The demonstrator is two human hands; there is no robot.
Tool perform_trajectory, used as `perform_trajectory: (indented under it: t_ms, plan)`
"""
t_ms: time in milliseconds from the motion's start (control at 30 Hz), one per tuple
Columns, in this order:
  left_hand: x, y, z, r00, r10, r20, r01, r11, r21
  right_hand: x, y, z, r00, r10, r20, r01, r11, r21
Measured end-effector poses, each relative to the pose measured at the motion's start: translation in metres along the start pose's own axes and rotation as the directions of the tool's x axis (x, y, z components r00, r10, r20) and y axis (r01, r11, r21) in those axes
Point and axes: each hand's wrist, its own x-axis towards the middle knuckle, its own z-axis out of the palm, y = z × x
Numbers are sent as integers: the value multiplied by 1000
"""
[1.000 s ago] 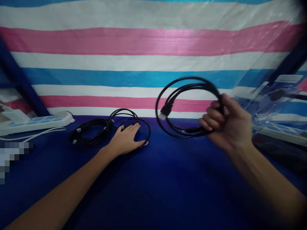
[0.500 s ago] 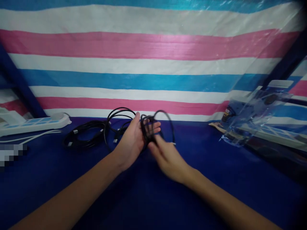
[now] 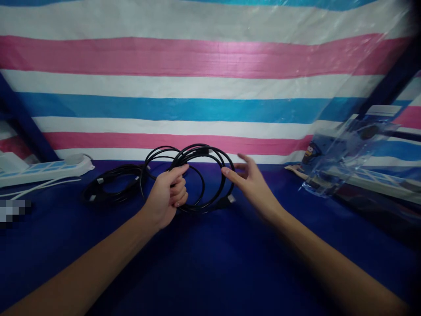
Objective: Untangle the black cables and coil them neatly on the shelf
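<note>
A black cable (image 3: 215,151) is wound into a loose coil in front of me, its loops standing up from the table. My left hand (image 3: 167,193) is closed round the coil's left side, index finger stretched along the loops. At the coil's right side is my right hand (image 3: 251,180), fingers apart, the thumb tip at or against the outer loops. A plug with a light metal end (image 3: 231,199) sticks out at the lower right of the coil. Behind my left hand stand more black cable loops (image 3: 161,148); whether they belong to the same cable I cannot tell.
Another black cable coil (image 3: 112,197) lies on the dark blue table (image 3: 210,272) to the left. Beyond it are a white power strip (image 3: 49,170) and white cords (image 3: 49,185). A clear plastic bag (image 3: 342,153) rests at the right, before a striped sheet (image 3: 197,57).
The bunched cable has opened into a wider round coil. My left hand has closed on it and shifted left; my right hand has moved right and spread its fingers.
</note>
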Motion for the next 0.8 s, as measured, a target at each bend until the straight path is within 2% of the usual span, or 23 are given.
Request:
perform_trajectory:
  t_ms: [33, 67, 133, 167, 233, 267, 333, 400, 467, 567, 667, 733, 800]
  plan:
    - [-1, 0, 2, 999, 33, -25, -34, 999, -41, -1, 1, 2, 982, 130, 134, -154, 969, 191]
    - [-2, 2, 3, 997, 62, -48, -65, 995, -81, -3, 1, 5, 942, 191, 276, -283, 894, 347]
    - [-4, 4, 5, 991, 105, -81, -116, 983, -144, -11, -1, 14, 863, 178, 473, -443, 716, 539]
    - [-4, 5, 5, 989, 112, -94, -127, 978, -167, -16, -4, 19, 845, 154, 512, -478, 646, 596]
    - [-6, 4, 6, 987, 104, -121, -126, 972, -198, -25, -9, 29, 855, 128, 503, -476, 577, 663]
    - [-6, 3, 7, 988, 88, -127, -113, 972, -205, -29, -10, 33, 879, 135, 458, -444, 584, 680]
    - [-7, 0, 8, 995, 34, -99, -55, 975, -215, -32, -11, 38, 926, 183, 331, -366, 654, 662]
    - [-7, -3, 7, 1000, -26, -16, 22, 974, -225, -30, -8, 37, 938, 244, 245, -344, 735, 584]
    - [-6, -4, 5, 994, -78, 77, 93, 971, -222, -24, -2, 31, 922, 291, 256, -383, 789, 480]
    - [-2, -4, 2, 980, -148, 134, 168, 973, -158, -11, 6, 16, 880, 297, 370, -400, 885, 241]
    - [0, -4, 1, 972, -210, 104, 218, 973, -74, -1, 6, 2, 902, 167, 399, -205, 977, 54]
    - [1, -4, 2, 981, -187, 57, 190, 981, -46, 4, 1, -5, 933, -9, 360, -2, 1000, 29]
    - [1, -3, 2, 992, -125, -1, 125, 991, -38, 6, -6, -11, 941, -168, 295, 151, 985, 78]
